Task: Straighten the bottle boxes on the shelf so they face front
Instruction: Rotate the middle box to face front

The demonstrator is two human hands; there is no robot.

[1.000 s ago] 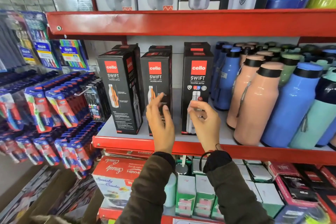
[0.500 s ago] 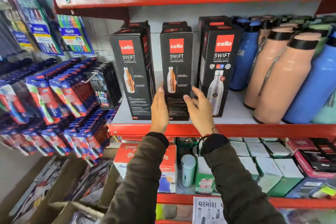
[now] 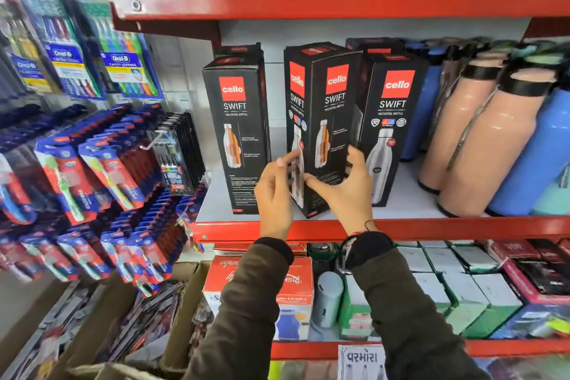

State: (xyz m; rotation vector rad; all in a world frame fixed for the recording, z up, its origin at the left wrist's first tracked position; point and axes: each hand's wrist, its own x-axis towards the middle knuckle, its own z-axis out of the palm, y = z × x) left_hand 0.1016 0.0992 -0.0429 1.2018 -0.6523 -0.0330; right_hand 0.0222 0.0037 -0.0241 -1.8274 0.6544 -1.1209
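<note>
Firstly, on the far left hang packs of toothbrushes (image 3: 92,170) in blue and red card, row over row, and a bundle of black packs (image 3: 175,151) hangs just beside the shelf. The shelf (image 3: 431,227) has a red front edge and a pale board. On this board three black boxes with a red label stand in the front row, and more such boxes stand behind them. The left box (image 3: 239,129) stands upright with its front to the viewer. The left hand (image 3: 274,194) is raised beside the lower left side of the middle box (image 3: 320,123); its fingers are straight and close together, the tips at the box side, but I cannot tell if they press on it. The middle box is turned, so that one corner points forward and two printed sides are seen together. The right hand (image 3: 345,185) is spread wide over the lower right part of this box, the thumb toward the near corner and the fingers toward the right edge. The right box (image 3: 388,133) stands just beside, partly behind the middle one, front to the viewer. More to the right stand peach bottles (image 3: 481,145) with black collars, then blue bottles (image 3: 543,157). Under the shelf, a lower shelf holds a red and white carton (image 3: 262,278) and green and white boxes (image 3: 456,293).
</note>
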